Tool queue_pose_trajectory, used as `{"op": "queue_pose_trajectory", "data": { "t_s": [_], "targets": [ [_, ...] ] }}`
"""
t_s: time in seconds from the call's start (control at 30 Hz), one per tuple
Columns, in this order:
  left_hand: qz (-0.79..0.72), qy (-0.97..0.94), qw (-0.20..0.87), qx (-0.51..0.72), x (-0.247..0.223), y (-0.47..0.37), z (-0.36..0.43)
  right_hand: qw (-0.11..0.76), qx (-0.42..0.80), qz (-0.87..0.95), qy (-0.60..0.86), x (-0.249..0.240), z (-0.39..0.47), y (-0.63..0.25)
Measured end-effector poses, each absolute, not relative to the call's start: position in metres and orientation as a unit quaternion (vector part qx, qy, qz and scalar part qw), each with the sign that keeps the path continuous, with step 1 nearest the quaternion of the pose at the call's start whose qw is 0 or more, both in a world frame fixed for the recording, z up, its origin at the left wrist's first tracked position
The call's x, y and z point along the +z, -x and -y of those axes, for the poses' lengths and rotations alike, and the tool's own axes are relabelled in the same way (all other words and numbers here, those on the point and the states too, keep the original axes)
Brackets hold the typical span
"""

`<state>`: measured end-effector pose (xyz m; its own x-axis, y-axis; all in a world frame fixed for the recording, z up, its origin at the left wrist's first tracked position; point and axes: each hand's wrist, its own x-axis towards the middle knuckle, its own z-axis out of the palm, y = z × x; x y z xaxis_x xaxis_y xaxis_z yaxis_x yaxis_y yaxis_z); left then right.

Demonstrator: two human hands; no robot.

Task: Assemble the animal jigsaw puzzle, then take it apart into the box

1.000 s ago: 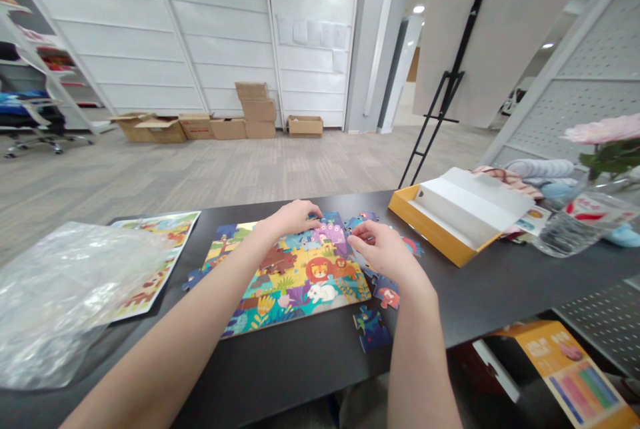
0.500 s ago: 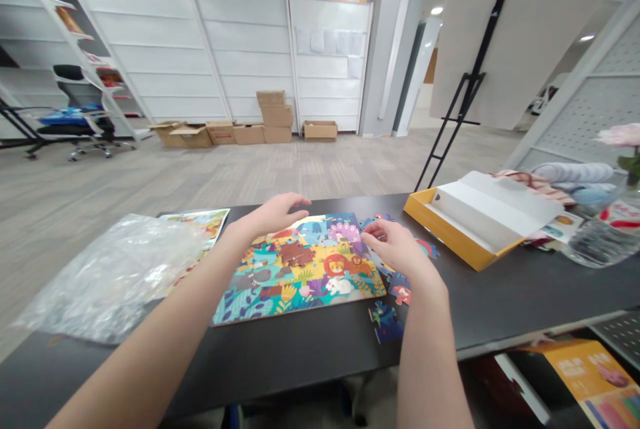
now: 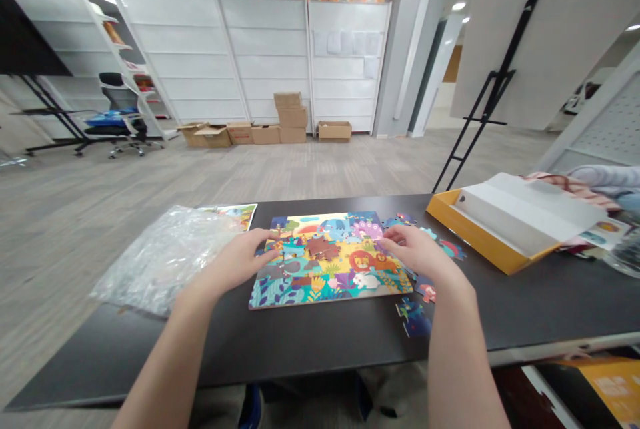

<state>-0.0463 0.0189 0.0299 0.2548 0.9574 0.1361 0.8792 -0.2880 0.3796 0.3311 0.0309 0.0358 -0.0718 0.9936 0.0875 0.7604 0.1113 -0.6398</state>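
Shows in the head view a rectangular, multicoloured animal jigsaw puzzle [image 3: 333,272] flat on a matt black table [image 3: 310,345], between the bare left hand [image 3: 241,257], thumb and fingers parted over its left edge, and the bare right hand [image 3: 416,250], fingertips narrowed at its right edge. Cannot tell whether the right pinches anything.

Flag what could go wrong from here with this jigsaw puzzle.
Both hands, left and right, are at the jigsaw puzzle; an uneven push might shift fitted pieces.

The loose dark-blue puzzle piece lies close to the right forearm, so it could get knocked.

The clear plastic bag reaches the tabletop's left edge and might slip off if brushed.
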Motion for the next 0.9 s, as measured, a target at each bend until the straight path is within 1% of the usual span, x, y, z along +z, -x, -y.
{"op": "queue_pose_trajectory", "data": {
  "t_s": [0.17, 0.3, 0.47, 0.63, 0.73, 0.8, 0.9],
  "targets": [
    [-0.568, -0.795, 0.138, 0.162, 0.02, 0.026, -0.025, 0.264, 0.147, 0.657, 0.691, 0.042, -0.025, -0.351],
    [-0.594, -0.786, 0.115, 0.13, 0.012, 0.018, -0.03, 0.291, 0.15, 0.628, 0.706, 0.043, -0.017, -0.364],
    [-0.597, -0.785, 0.097, 0.133, 0.01, 0.018, -0.03, 0.305, 0.158, 0.622, 0.704, 0.041, -0.013, -0.372],
    [-0.609, -0.781, 0.045, 0.128, 0.023, 0.023, -0.026, 0.304, 0.172, 0.624, 0.699, 0.044, -0.011, -0.37],
    [-0.611, -0.777, 0.01, 0.152, 0.035, 0.02, -0.022, 0.293, 0.164, 0.624, 0.705, 0.047, -0.011, -0.365],
    [-0.596, -0.782, 0.01, 0.183, 0.043, 0.006, -0.018, 0.286, 0.158, 0.627, 0.707, 0.049, -0.013, -0.359],
    [-0.546, -0.809, 0.04, 0.212, 0.048, -0.029, -0.012, 0.276, 0.161, 0.642, 0.696, 0.049, -0.017, -0.351]
  ]
}}
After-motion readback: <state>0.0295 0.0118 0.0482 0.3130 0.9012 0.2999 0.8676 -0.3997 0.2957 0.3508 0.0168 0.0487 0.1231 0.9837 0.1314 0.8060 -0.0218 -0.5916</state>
